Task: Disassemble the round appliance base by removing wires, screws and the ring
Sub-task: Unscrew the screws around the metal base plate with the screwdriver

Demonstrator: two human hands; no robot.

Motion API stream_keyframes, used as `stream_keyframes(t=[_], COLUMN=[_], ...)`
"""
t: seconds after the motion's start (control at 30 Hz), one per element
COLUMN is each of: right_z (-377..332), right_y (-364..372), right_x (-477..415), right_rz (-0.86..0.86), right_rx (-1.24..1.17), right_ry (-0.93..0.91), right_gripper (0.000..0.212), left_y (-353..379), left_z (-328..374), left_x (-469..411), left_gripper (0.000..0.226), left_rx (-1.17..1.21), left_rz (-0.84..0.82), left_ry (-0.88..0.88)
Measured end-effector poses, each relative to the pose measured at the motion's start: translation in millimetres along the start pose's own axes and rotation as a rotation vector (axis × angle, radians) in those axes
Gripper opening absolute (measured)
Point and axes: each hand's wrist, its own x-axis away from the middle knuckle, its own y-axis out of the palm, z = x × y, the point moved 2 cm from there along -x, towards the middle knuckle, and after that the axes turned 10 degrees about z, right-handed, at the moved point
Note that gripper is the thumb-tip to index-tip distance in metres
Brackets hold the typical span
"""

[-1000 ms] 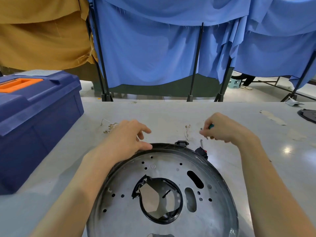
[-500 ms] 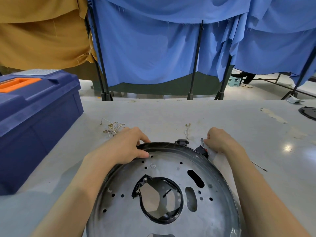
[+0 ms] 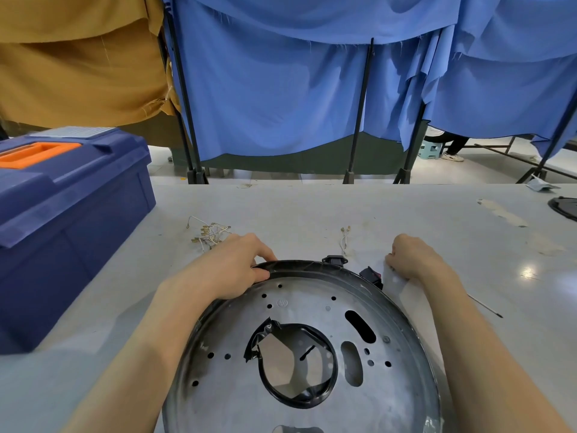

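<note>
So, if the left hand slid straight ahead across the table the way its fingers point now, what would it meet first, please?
Probably the short loose wire lying beyond the base's rim. The left hand grips that rim with fingers aimed forward and right. The black connector may come first, since depth is hard to judge.

A grey worktable (image 3: 281,207) spans the foreground. Behind its far edge hang blue curtains (image 3: 274,89) on black poles (image 3: 359,114), with a mustard curtain (image 3: 78,64) left of them. Right of the table, pale floor (image 3: 487,170) holds a small green stool (image 3: 432,150)
</note>
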Motion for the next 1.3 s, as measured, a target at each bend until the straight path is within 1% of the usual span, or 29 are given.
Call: stream_keyframes(t=[0.17, 0.3, 0.4, 0.47, 0.53, 0.6, 0.7, 0.77, 0.8, 0.87, 0.9, 1.0, 1.07, 1.1, 1.2, 1.23, 1.3], right_z=[5.8, 7.8, -0.8, -13.7, -28.9, -44.6, -63.6, -72.3, -75.8, -81.2, -83.5, -88.7, -92.8, -95.0, -95.2, -92.7, -87.4], right_y=[-2.9, -18.9, -41.2, -56.0, -69.6, -80.0, -86.2, -85.1, -83.8, -80.1, -78.0, -73.7, -71.3, -70.1, -71.3, -73.8, -78.9], right_x=[-2.3, -0.4, 7.0, 16.3, 30.0, 46.6, 65.7, 72.9, 75.1, 76.6, 76.4, 76.0, 76.1, 76.1, 74.7, 74.7, 75.4], right_rz=[-0.026, 0.022, 0.04, 0.007, -0.064, -0.192, -0.412, -0.513, -0.532, -0.518, -0.502, -0.436, -0.388, -0.36, -0.292, -0.299, -0.368], right_rx=[-0.049, -0.125, -0.201, -0.267, -0.342, -0.377, -0.283, -0.219, -0.191, -0.163, -0.171, -0.218, -0.252, -0.276, -0.303, -0.277, -0.211], right_ry=[0.011, 0.028, -0.041, -0.127, -0.233, -0.333, -0.45, -0.51, -0.533, -0.555, -0.558, -0.566, -0.578, -0.582, -0.567, -0.559, -0.548], right_gripper=[0.036, 0.031, 0.041, 0.047, 0.048, 0.048, 0.05, 0.038, 0.029, 0.015, 0.012, 0.016, 0.021, 0.022, 0.024, 0.025, 0.026], left_y=[0.0, -0.7, -0.6, -0.7, -1.9, -3.8, -7.9, -10.7, -12.0, -14.3, -15.4, -18.7, -18.5, -17.3, -14.1, -15.1, -17.4], left_z=[0.4, 1.9, 2.1, 1.2, 0.2, -2.0, -8.5, -12.5, -14.6, -19.1, -21.7, -25.6, -21.0, -17.9, -14.8, -16.7, -21.7], left_x=[-0.9, -0.6, -0.1, 0.1, 0.4, 0.9, 1.8, 1.5, 1.4, 2.7, 3.6, 6.1, 5.6, 4.3, 1.5, 1.2, 0.6], left_gripper=[0.02, 0.02, 0.021, 0.021, 0.02, 0.021, 0.027, 0.031, 0.033, 0.037, 0.04, 0.054, 0.063, 0.063, 0.052, 0.049, 0.046], left_rx=[-0.003, -0.001, -0.001, -0.003, -0.018, -0.051, -0.107, -0.139, -0.157, -0.18, -0.188, -0.204, -0.16, -0.118, -0.052, -0.051, -0.05], left_rz=[-0.008, -0.013, -0.007, -0.006, -0.009, -0.014, -0.031, -0.041, -0.046, -0.057, -0.068, -0.097, -0.086, -0.068, 0.004, 0.025, 0.04], left_ry=[0.001, -0.002, 0.003, 0.008, 0.013, 0.005, -0.046, -0.097, -0.126, -0.168, -0.177, -0.171, -0.129, -0.096, -0.035, -0.036, -0.051])
